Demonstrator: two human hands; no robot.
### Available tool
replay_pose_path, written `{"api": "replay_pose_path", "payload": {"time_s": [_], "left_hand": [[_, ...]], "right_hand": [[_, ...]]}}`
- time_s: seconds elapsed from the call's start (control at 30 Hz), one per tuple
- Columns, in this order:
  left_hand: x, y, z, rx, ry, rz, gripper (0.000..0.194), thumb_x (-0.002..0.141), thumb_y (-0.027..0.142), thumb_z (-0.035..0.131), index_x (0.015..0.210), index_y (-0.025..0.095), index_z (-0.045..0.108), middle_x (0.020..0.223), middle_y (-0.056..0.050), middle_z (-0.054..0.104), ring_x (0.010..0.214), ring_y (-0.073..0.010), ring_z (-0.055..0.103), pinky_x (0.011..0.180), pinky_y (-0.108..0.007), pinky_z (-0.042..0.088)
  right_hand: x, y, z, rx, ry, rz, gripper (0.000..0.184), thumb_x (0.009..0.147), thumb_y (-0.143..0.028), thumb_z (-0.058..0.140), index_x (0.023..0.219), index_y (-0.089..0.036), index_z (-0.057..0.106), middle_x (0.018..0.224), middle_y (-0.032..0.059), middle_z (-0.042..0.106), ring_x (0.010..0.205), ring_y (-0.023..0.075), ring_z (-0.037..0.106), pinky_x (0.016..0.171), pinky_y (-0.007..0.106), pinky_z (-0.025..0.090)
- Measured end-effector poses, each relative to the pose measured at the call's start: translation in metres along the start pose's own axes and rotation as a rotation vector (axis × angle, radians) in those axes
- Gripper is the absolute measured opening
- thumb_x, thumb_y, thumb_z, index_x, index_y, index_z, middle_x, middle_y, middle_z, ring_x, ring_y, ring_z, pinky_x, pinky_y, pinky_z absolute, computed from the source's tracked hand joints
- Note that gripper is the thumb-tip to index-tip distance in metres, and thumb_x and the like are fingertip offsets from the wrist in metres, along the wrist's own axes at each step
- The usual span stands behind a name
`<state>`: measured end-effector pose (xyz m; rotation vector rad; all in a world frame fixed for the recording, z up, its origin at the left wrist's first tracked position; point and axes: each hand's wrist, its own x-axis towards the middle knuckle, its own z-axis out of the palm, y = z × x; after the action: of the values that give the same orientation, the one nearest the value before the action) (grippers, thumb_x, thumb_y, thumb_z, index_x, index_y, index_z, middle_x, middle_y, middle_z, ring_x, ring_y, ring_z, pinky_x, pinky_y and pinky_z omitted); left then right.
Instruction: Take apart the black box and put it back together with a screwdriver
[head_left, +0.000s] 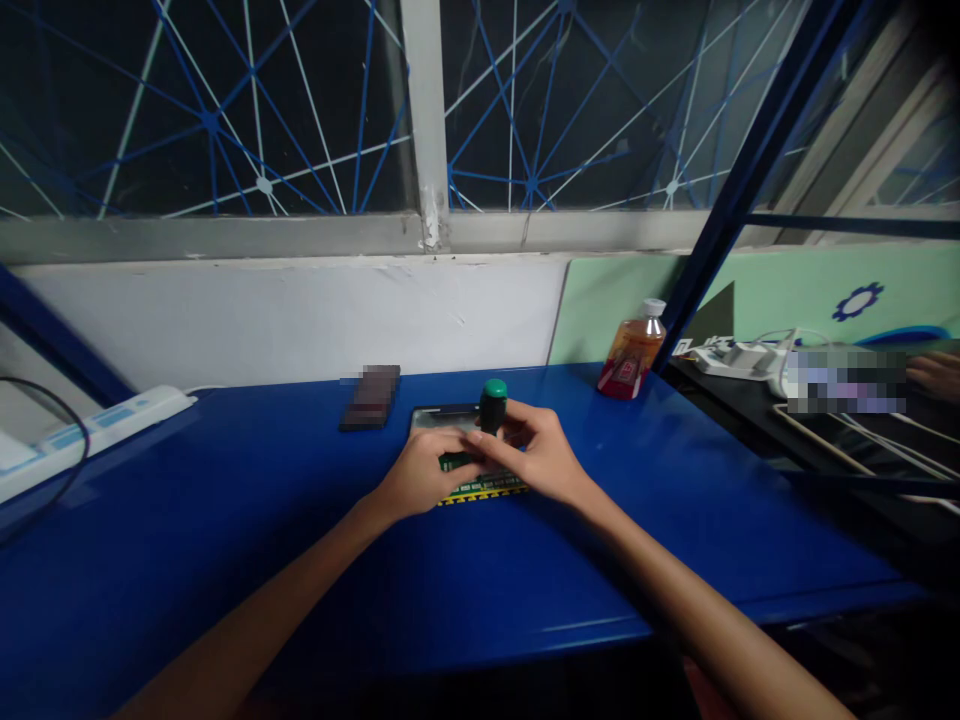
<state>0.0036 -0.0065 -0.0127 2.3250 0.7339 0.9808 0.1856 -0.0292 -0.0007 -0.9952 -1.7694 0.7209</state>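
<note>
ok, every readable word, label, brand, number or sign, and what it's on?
No words or numbers legible.
Dark-blue gear sign: on the pale-green wall panel.
Red label on the amber-filled plastic bottle: characters too small to read.
White characters right of the bottle: unreadable.
Green board with yellow-black edge: markings too small.
Black cylindrical handle with green top: no text visible.
Dark rectangular slab, pale object at far right: pixelated.

Three hands: left hand (pixel 424 478), right hand (pixel 546 458), co-worker's hand (pixel 936 376).
One tool (pixel 493 406), one bottle (pixel 631 352), one phone (pixel 371 399).
</note>
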Motion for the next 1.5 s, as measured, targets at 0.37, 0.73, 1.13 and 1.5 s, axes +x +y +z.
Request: {"api": "replay_pose_path", "payload": {"time_s": [0.37, 0.73, 1.13, 1.5], "left_hand": [[-0.001, -0.001, 0.004, 0.061, -0.045, 0.055, 0.015, 0.085, 0.023, 0.063, 0.094, 0.019, 0.075, 0.096, -0.006, 0.074, 0.09, -0.0198, 0.066, 0.083, -0.035, 0.051], [-0.001, -0.006, 0.003, 0.114, -0.082, 0.08, 0.016, 0.087, 0.022, 0.061, 0.095, 0.021, 0.074, 0.101, -0.006, 0.073, 0.096, -0.0211, 0.064, 0.089, -0.04, 0.048], [-0.001, -0.009, 0.005, 0.094, -0.068, 0.092, 0.015, 0.087, 0.024, 0.062, 0.095, 0.024, 0.074, 0.098, -0.004, 0.074, 0.093, -0.0202, 0.065, 0.089, -0.04, 0.047], [-0.003, -0.005, 0.005, 0.092, -0.047, 0.059, 0.017, 0.086, 0.022, 0.061, 0.098, 0.021, 0.074, 0.104, -0.006, 0.072, 0.097, -0.0212, 0.064, 0.09, -0.037, 0.047]], "right_hand": [[0.0, 0.0, 0.0, -0.022, -0.007, 0.016, 0.028, 0.084, -0.046, 0.062, 0.085, -0.018, 0.065, 0.067, -0.0002, 0.059, 0.058, 0.0122, 0.049, 0.053, 0.028, 0.038], [0.0, 0.002, -0.001, 0.005, -0.008, 0.026, 0.025, 0.084, -0.043, 0.063, 0.083, -0.018, 0.063, 0.065, -0.0009, 0.058, 0.057, 0.0122, 0.05, 0.053, 0.028, 0.038], [0.0, 0.003, -0.001, 0.038, 0.013, 0.045, 0.021, 0.082, -0.04, 0.065, 0.081, -0.02, 0.06, 0.064, -0.001, 0.059, 0.056, 0.0127, 0.052, 0.053, 0.028, 0.04], [0.001, 0.0, 0.0, 0.111, 0.006, 0.032, 0.02, 0.082, -0.037, 0.065, 0.087, -0.02, 0.058, 0.067, -0.0004, 0.06, 0.057, 0.0132, 0.056, 0.053, 0.028, 0.043]]}}
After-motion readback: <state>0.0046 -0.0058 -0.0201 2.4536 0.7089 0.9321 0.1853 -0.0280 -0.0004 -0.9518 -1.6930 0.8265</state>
